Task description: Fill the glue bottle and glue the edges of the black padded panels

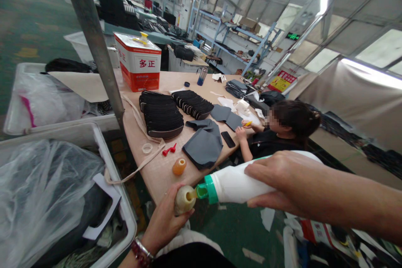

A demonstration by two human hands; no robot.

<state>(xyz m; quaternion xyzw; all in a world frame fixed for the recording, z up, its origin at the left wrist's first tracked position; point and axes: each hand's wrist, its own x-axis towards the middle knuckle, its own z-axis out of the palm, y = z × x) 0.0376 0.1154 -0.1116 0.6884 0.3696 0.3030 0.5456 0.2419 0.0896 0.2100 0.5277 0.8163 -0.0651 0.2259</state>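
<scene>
At the lower centre of the frame the left hand [166, 222] is curled around a small pale bottle [182, 205], and to its right the right hand [279, 178] is wrapped around a tipped white bottle [235, 182], green spout [202, 190] at the small one's narrow mouth. A wobble of either hand or a steeper tilt could send the yellowish liquid [192, 194] over the rim; the fill level is hard to make out, so an overflow might come unnoticed.

Left hand [166, 222] and right hand [279, 179] both curl, gripping.
</scene>
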